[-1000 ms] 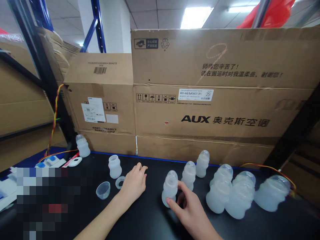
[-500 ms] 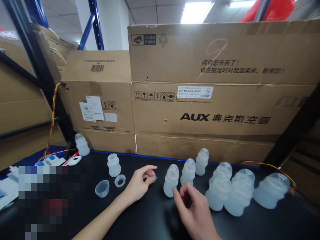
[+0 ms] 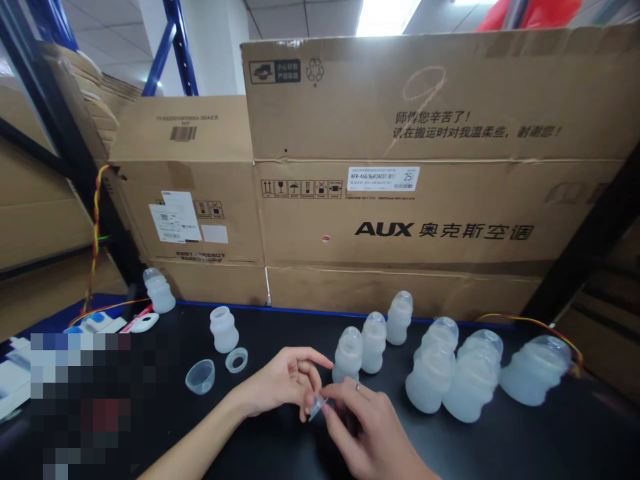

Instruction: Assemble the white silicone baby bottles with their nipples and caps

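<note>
Clear nipple | pinched between left hand, right hand fingers

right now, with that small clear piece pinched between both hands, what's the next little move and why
Probably carry the small clear piece toward the open bottle: both the left hand and right hand pinch it, and that bottle stands uncapped with a loose ring beside it.
</note>
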Available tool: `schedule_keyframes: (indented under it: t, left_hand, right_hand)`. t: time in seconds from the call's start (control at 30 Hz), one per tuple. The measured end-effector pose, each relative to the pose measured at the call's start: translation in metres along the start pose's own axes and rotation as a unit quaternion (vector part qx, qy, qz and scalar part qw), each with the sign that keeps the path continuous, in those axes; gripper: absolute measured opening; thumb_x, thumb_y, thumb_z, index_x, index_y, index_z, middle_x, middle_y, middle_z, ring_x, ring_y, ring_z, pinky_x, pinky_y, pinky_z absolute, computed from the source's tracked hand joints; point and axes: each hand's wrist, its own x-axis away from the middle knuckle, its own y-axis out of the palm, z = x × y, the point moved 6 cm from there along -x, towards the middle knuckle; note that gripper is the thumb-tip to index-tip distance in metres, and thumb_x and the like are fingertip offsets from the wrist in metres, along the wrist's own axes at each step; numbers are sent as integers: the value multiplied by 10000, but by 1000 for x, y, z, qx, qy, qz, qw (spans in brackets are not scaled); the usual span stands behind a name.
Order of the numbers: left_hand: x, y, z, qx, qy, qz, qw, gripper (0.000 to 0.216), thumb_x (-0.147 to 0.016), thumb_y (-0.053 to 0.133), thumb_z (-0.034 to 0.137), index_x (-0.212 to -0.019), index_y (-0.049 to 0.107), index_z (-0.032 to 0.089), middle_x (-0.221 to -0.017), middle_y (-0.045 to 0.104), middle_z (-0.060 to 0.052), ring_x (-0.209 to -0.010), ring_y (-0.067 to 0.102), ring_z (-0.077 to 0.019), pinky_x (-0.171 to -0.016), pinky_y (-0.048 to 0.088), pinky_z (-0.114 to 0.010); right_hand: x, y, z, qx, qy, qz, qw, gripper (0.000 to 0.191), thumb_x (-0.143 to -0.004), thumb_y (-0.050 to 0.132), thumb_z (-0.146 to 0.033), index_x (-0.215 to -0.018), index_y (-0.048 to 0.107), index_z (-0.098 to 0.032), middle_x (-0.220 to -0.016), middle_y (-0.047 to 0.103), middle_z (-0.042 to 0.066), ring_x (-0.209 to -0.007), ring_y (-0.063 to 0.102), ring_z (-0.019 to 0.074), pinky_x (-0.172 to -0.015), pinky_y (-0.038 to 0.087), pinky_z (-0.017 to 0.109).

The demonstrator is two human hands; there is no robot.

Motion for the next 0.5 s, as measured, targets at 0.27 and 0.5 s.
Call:
schedule_keyframes:
  t: [0.27,0.5]
  left_hand:
    - [9,-68,5,-368,27,327,870,288,-934,573,395,-936,753,171,-930,668,-149,-1068,562,-388,-1023,363,-580]
    - [11,-91,-12,-465,17,388,796,362,-928,593,399,-1049,773,108,-1077,660,-209,-1120,547,-424,-1001,397,-587]
  right_hand:
    - [1,6,12,-46,79,1,996,101,-973,569,-265,-971,665,-235,-748,635,-15,-593,593,135,-581,428,238]
    - [-4,13,12,-115,57,18,992,105,-972,574,-253,-935,663,-211,-852,692,30,-789,681,178,-761,529,269]
